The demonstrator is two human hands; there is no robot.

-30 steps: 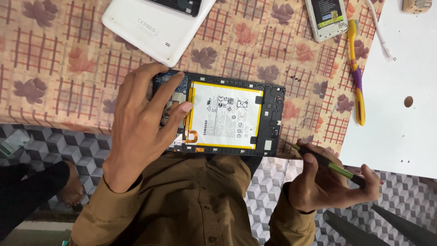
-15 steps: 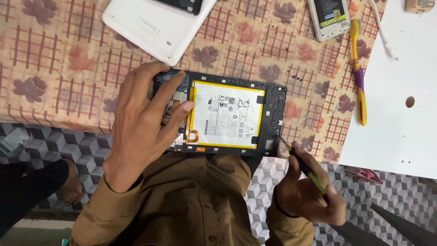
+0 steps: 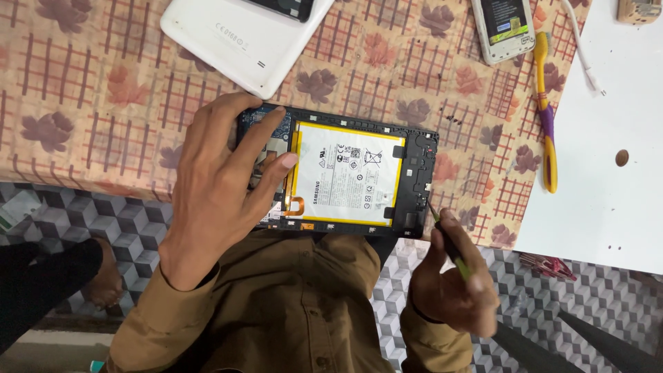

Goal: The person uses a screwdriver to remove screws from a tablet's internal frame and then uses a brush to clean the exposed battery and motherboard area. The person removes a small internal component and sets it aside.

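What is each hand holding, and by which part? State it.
The right hand grips a thin green-handled tool by its handle, tip at the opened tablet's lower right corner. The left hand holds nothing; it presses flat on the tablet's left end.

Two bare hands and olive-brown long sleeves

We are wearing an olive-brown, long-sleeved cloth shirt (image 3: pixel 290 311), its buttoned front running down the middle and its cuffs closing at both wrists. Our left hand (image 3: pixel 221 186) and right hand (image 3: pixel 449 283) are showing no gloves, rings or watch. The fabric is creasing softly across the chest and forearms.
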